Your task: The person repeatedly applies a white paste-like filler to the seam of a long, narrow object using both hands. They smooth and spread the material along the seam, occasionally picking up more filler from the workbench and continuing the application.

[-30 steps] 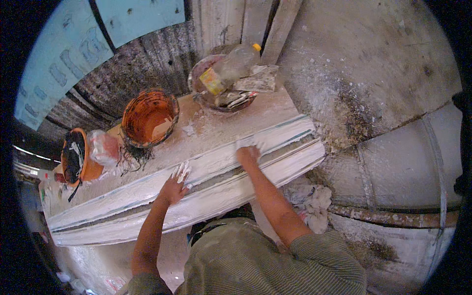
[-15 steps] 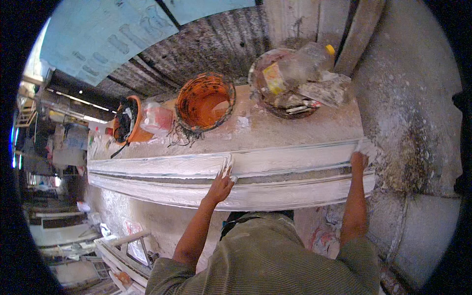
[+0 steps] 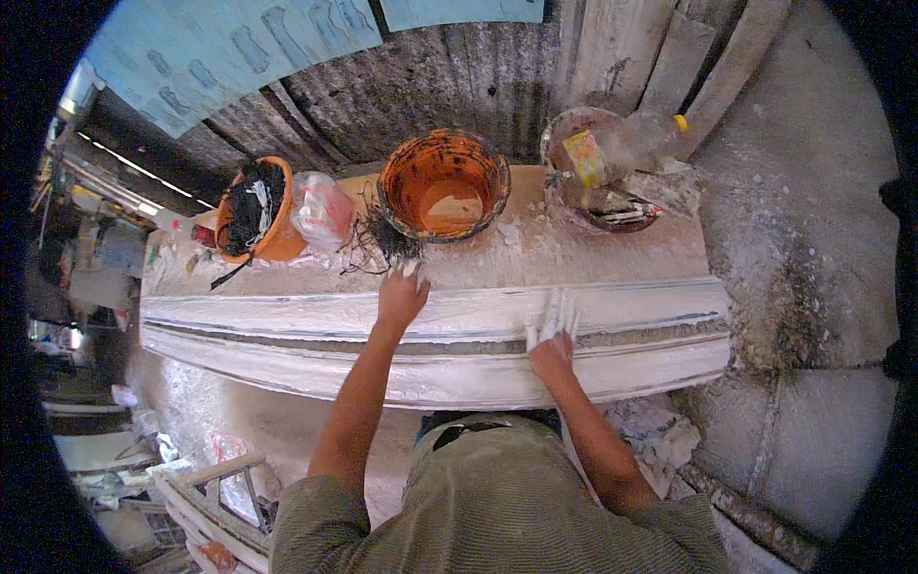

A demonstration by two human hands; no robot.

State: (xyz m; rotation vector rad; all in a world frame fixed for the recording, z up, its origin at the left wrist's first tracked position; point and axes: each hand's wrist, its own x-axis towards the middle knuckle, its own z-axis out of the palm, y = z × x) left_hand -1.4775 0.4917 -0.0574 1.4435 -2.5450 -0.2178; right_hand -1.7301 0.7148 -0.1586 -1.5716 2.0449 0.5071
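Two long white-coated moulding strips lie side by side across the work table, a far strip (image 3: 258, 312) and a near strip (image 3: 459, 376), with a dark groove between them. My left hand (image 3: 404, 297) is over the far strip's back edge, its white-smeared fingertips close to a tangle of dark fibres (image 3: 381, 237). Its fingers look apart, and nothing shows in them. Above the strips, right of the middle, is my right hand (image 3: 552, 346). White paste coats its fingers, which are stretched out and blurred by motion.
Behind the strips on the table (image 3: 316, 272) stand an orange bucket (image 3: 445, 182), a clear plastic bag (image 3: 320, 210) and a smaller orange pail (image 3: 283, 246) with dark material. A round basin (image 3: 564, 129) holds a plastic bottle (image 3: 650, 139). A wooden frame (image 3: 218, 471) is at lower left.
My left hand has moved left and farther away, to the dark fibres. My right hand has come left from the strips' right end to near their middle. The view has shifted.
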